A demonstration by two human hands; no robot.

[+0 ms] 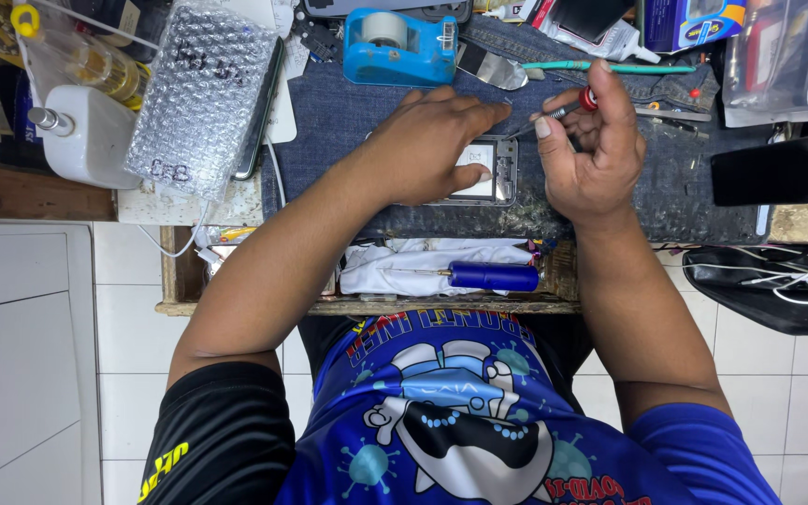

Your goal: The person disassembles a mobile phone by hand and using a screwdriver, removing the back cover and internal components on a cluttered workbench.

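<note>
Left hand (432, 145): yours, flat on the phone frame (496, 170), fingers spread, pinning it at centre frame.
Right hand (591, 140): pinched shut on a small red-tipped screwdriver (574, 107), just right of the frame.
Blue screwdriver (488, 276): lies below, on white cloth (395, 266).
Tape dispenser (399, 47): top centre.

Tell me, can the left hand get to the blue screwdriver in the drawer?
Probably yes. The left hand presses on the opened phone, and the blue screwdriver lies uncovered on white cloth just below it, nothing over it.
</note>
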